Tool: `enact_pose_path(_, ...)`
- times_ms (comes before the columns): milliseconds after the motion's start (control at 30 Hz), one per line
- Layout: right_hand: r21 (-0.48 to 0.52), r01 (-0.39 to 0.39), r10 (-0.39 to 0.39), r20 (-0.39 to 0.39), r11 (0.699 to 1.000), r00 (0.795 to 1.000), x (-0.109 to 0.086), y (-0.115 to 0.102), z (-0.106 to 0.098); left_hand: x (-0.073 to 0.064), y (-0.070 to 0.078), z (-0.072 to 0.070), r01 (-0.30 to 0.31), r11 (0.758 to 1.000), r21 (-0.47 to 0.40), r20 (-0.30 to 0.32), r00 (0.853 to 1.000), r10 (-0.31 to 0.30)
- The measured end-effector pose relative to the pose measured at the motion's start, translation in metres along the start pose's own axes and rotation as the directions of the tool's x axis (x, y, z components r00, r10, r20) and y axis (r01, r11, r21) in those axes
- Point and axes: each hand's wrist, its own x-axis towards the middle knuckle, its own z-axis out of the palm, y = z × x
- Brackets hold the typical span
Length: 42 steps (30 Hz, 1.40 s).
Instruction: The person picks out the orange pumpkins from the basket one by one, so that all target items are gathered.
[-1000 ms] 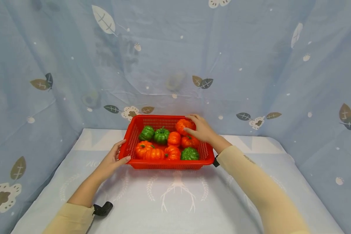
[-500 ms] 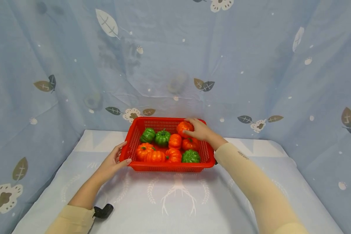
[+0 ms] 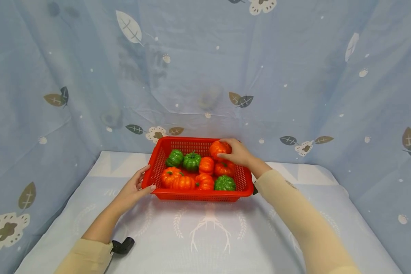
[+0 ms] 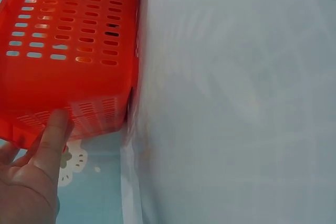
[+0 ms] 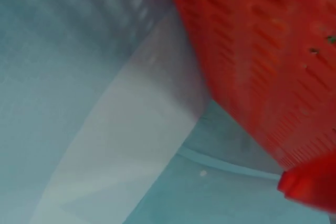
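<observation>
A red plastic basket with slotted walls stands on the table, holding several small orange and green toy pumpkins. My left hand grips the basket's left front corner, thumb over the rim and fingers along the outside. In the left wrist view, fingers of the left hand touch the outer wall. At the back right, my right hand holds an orange pumpkin between thumb and fingers. Below that lies another orange pumpkin. The right wrist view shows the basket's wall, but not the hand.
A white patterned cloth covers the table. Blue printed curtains hang close behind the basket and at both sides. Two green pumpkins sit at the back left of the basket, and another green pumpkin at the front right.
The whole view has shifted slightly. My right hand and the orange pumpkin have moved a little to the right within the basket. The left hand stays on the corner.
</observation>
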Motion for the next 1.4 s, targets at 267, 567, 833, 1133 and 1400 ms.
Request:
enact_pose_path(267, 0.128, -0.029, 0.034, -0.042, 0.991, 0.999, -0.035, -0.002, -0.015, 0.002, 0.0, 0.001, -0.002, 1.0, 0.002, 0.009, 1.0, 0.002)
enact_pose_path(567, 0.206, -0.077, 0.087, -0.044, 0.976, 0.995, -0.066, -0.003, -0.029, 0.0, -0.001, -0.001, 0.011, 1.0, 0.01, 0.002, 1.0, -0.011)
enact_pose_path(833, 0.249, -0.084, 0.103, -0.066, 0.965, 0.992, -0.086, -0.007, -0.05, 0.0, -0.001, -0.001, 0.004, 1.0, 0.003, 0.001, 1.0, -0.004)
enact_pose_path(1133, 0.218, -0.105, 0.124, -0.074, 0.97, 0.989, -0.114, 0.006, -0.063, -0.001, 0.001, -0.001, 0.003, 1.0, 0.016, 0.003, 1.0, -0.003)
enact_pose_path(1400, 0.247, -0.156, 0.182, -0.085, 0.956, 0.98, -0.138, 0.017, -0.072, 0.0, 0.001, -0.002, 0.011, 1.0, 0.024, 0.004, 1.0, -0.011)
